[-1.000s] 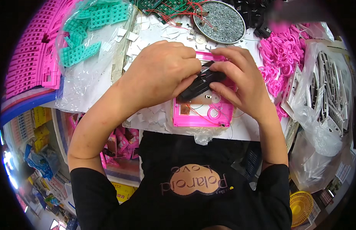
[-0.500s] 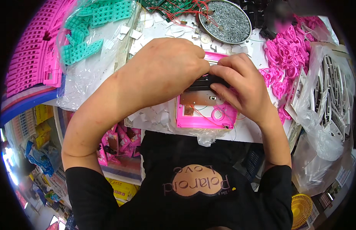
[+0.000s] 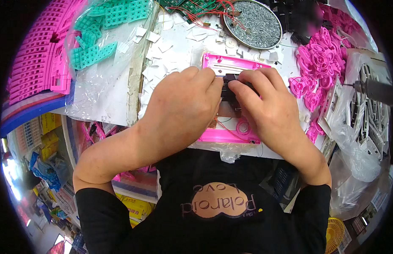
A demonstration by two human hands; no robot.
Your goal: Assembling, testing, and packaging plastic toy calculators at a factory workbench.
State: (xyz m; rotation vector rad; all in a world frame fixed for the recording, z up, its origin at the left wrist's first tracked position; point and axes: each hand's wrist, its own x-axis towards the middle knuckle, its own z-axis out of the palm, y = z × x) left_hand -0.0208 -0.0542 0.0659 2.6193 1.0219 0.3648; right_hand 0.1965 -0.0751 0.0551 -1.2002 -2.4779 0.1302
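A pink plastic housing (image 3: pixel 225 136) lies on the white worktop in front of me, both its far and near ends showing. Across its middle sits a black plastic part (image 3: pixel 229 94). My left hand (image 3: pixel 183 108) is closed at the left side of this part, its fingertips mostly hidden behind the knuckles. From the right, my right hand (image 3: pixel 270 108) grips the same part, thumb and fingers bent over its edge. Below it a brown plate and a thin red wire by a pink ring (image 3: pixel 243 126) show inside the housing.
A round tray (image 3: pixel 226 29) of small screws stands beyond the housing, beside green circuit boards (image 3: pixel 196 9) with red wires. Pink parts (image 3: pixel 321 63) are heaped at right, near a hanging screwdriver (image 3: pixel 374 91). Teal keypads (image 3: pixel 95 55) lie at left; white scraps (image 3: pixel 154 55) litter the table.
My left hand has come down nearer to me and turned, uncovering the housing's far end. The right hand stays at the black part. A screwdriver has come into view at the right.
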